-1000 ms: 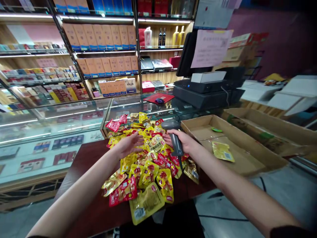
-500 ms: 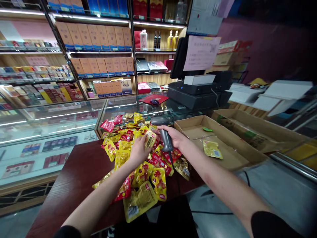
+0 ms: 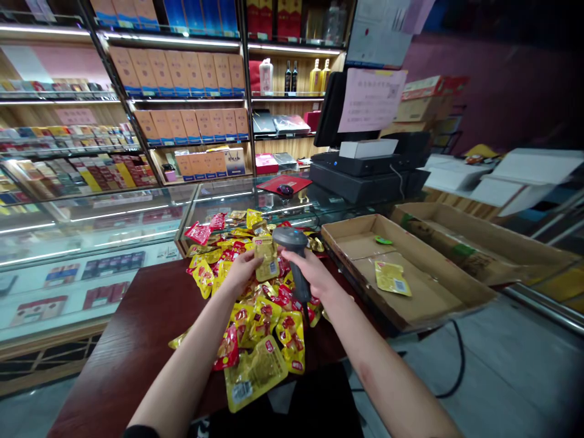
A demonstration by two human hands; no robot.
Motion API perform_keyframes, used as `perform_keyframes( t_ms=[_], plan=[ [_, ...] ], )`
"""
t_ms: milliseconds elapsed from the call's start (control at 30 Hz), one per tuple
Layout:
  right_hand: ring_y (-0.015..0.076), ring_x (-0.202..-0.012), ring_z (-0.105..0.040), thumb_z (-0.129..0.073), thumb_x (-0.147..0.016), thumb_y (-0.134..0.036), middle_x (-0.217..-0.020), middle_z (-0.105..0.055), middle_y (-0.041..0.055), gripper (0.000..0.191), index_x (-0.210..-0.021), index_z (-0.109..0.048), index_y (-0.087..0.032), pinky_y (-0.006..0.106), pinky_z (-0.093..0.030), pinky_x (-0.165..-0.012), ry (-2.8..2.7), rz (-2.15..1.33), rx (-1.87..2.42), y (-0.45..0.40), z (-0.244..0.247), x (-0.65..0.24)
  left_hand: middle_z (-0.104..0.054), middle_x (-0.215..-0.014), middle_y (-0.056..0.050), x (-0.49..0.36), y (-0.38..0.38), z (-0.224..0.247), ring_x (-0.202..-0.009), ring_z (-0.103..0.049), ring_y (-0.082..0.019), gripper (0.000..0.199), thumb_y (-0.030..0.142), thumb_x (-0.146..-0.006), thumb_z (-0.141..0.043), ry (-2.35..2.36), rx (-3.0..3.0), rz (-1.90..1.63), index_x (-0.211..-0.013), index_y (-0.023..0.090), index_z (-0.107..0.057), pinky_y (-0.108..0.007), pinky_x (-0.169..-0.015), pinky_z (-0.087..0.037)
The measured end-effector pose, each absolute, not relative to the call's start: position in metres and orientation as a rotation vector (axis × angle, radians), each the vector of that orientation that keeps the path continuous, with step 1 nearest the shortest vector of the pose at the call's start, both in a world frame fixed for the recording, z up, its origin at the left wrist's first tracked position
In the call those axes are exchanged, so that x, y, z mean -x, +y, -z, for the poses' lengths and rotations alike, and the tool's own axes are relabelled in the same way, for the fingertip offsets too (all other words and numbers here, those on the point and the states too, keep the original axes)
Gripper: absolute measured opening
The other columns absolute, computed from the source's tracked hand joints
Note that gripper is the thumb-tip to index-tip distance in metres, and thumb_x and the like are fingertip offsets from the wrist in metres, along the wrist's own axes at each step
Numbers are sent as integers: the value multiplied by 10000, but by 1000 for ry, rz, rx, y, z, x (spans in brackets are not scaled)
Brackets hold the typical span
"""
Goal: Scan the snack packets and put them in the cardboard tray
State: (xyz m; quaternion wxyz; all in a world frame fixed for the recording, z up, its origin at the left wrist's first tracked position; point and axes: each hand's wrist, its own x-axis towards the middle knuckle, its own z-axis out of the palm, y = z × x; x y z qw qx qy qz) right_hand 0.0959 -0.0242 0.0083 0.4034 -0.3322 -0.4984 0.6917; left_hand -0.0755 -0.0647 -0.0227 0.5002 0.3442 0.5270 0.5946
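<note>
My left hand [image 3: 243, 271] is closed on the edge of a gold snack packet [image 3: 267, 260], held up with its barcode side facing me. My right hand [image 3: 312, 272] is wrapped round the grip of a dark grey barcode scanner [image 3: 292, 238], whose head sits just right of the packet's upper part. Below both hands spreads a heap of yellow and red snack packets [image 3: 255, 319] on the dark red-brown table [image 3: 132, 316]. A larger gold packet [image 3: 256, 372] lies at the table's near edge, barcode up.
Right of the heap stands an open cardboard box [image 3: 433, 292] with a gold packet [image 3: 392, 278] and a small green item [image 3: 383, 240] inside. Another cardboard box [image 3: 479, 243] is beyond it. Behind are a glass counter [image 3: 228, 198], a mouse [image 3: 285, 190] and a monitor [image 3: 331, 109].
The gold packet has tilted more upright and moved slightly left with my left hand. My right hand has turned the scanner, its head now raised and closer to the packet.
</note>
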Motion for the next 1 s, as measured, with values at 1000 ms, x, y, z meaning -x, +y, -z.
perform_keyframes(
  t_ms=[1000],
  plan=[
    [208, -722, -617, -620, -738, -372, -724, -671, 33, 202, -813, -654, -187, 277, -471, -620, -1705, -1160, 1022, -86, 37, -89, -660, -718, -28, 96, -43, 1, -574, -584, -122, 300, 308, -635, -779, 1234, -733, -1506, -853, 152, -645, -221, -518, -471]
  ],
)
